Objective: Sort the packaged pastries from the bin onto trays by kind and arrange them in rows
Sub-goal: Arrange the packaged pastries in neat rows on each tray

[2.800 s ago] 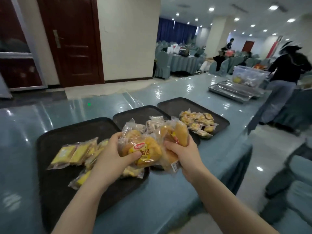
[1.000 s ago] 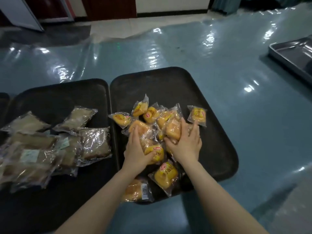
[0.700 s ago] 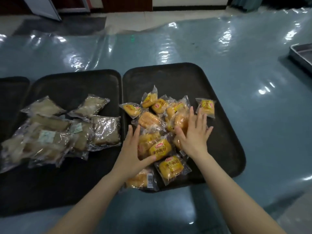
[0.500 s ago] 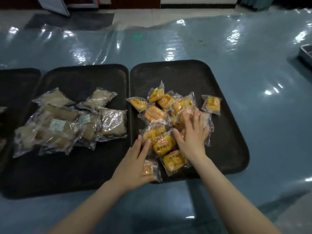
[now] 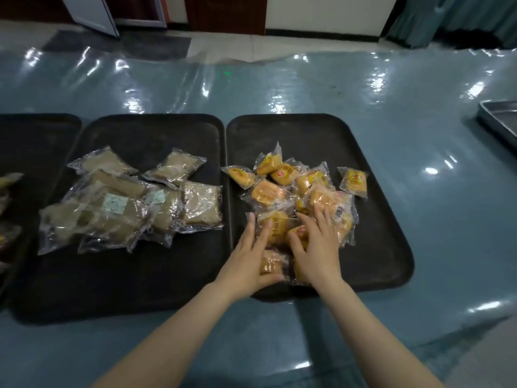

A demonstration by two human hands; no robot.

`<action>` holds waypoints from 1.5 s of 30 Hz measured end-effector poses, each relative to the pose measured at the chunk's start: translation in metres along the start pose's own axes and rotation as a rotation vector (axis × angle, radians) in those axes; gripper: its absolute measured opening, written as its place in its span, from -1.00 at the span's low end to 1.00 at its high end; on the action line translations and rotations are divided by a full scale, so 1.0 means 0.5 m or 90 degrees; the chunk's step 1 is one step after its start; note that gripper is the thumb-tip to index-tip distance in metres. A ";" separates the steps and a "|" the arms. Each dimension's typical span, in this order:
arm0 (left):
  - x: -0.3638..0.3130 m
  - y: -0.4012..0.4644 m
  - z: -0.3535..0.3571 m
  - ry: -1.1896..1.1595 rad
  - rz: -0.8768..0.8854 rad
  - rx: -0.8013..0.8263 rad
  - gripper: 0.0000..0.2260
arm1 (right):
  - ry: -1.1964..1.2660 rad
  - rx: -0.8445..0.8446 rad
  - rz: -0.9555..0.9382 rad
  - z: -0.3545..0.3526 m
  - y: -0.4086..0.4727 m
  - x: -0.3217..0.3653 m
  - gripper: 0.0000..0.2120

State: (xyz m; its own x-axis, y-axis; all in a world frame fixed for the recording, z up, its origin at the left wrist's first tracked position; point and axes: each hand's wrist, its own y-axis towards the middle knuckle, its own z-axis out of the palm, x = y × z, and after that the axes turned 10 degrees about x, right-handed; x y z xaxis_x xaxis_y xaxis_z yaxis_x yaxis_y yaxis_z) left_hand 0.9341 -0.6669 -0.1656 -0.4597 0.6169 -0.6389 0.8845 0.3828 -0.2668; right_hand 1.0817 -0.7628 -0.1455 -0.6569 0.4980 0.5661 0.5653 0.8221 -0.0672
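Where the right tray (image 5: 377, 247) sits on the blue table (image 5: 419, 135), a loose heap of small yellow buns (image 5: 282, 175) in clear bags is seen. Red and yellow labels are printed on the bags. The buns are piled on top of each other, not laid in rows. One bun (image 5: 353, 182) is set a little apart at the right edge of the heap.

On the middle tray (image 5: 140, 275), pale brown cakes (image 5: 201, 205) in clear bags are spread in a messy pile. A third tray (image 5: 36, 141) is partly seen at the far left.

Both arms are stretched forward over the near edge of the right tray. The left hand (image 5: 246, 261) is laid flat with straight fingers spread, and a bun near the front of the heap is touched by its thumb. The right hand (image 5: 319, 247) is laid palm down on the heap, its fingers straight and pressed on the bags. Nothing is gripped by either hand.

A metal tray (image 5: 500, 119) is seen at the far right edge of the table.
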 end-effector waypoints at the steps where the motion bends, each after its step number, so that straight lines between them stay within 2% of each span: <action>1: 0.016 -0.021 -0.010 -0.015 0.000 -0.023 -0.03 | 0.010 0.000 -0.005 0.009 -0.002 0.015 -0.58; 6: 0.126 -0.133 -0.099 -0.070 -0.036 -0.220 -0.29 | 0.041 0.027 -0.056 0.086 0.006 0.132 -0.60; 10: 0.218 -0.217 -0.205 -0.071 -0.067 -0.330 -0.36 | 0.044 0.046 -0.069 0.161 0.010 0.258 -0.58; 16: 0.366 -0.311 -0.343 -0.083 -0.096 -0.368 -0.43 | 0.058 0.081 -0.090 0.258 0.035 0.424 -0.59; 22: 0.479 -0.316 -0.464 -0.104 -0.109 -0.387 -0.58 | 0.095 0.060 -0.059 0.292 0.107 0.523 -0.66; 24: 0.510 -0.294 -0.503 -0.095 -0.122 -0.372 -0.56 | 0.102 0.037 -0.040 0.285 0.144 0.537 -0.67; 28: 0.587 -0.227 -0.557 -0.026 -0.136 -0.175 -0.40 | 0.088 0.023 -0.028 0.274 0.246 0.531 -0.72; 31: 0.634 -0.173 -0.574 0.061 -0.122 -0.127 -0.36 | 0.056 0.056 -0.036 0.275 0.333 0.508 -0.71; 33: 0.650 -0.131 -0.577 0.125 -0.088 -0.116 -0.43 | -0.020 0.150 -0.089 0.287 0.387 0.488 -0.71; 35: 0.663 -0.083 -0.567 0.221 -0.049 -0.056 -0.53 | -0.109 0.302 -0.137 0.305 0.430 0.466 -0.57; 37: 0.675 -0.042 -0.548 0.307 -0.054 0.025 -0.48 | -0.194 0.365 -0.154 0.325 0.469 0.444 -0.45; 39: 0.688 -0.006 -0.535 0.336 -0.085 0.047 -0.47 | -0.252 0.324 -0.146 0.345 0.510 0.430 -0.43; 42: 0.696 0.056 -0.529 0.294 -0.141 -0.017 -0.44 | -0.238 0.219 -0.045 0.375 0.570 0.437 -0.42; 45: 0.690 0.127 -0.535 0.231 -0.228 -0.074 -0.37 | -0.227 0.178 0.064 0.404 0.620 0.457 -0.27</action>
State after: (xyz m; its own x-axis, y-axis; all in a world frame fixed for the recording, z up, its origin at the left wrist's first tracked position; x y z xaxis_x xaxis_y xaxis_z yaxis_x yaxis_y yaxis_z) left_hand 0.8104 -0.2457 -0.2099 -0.7481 0.6240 -0.2258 0.6615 0.6745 -0.3278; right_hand 1.0063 -0.3383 -0.2028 -0.7637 0.6028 0.2310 0.5112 0.7832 -0.3539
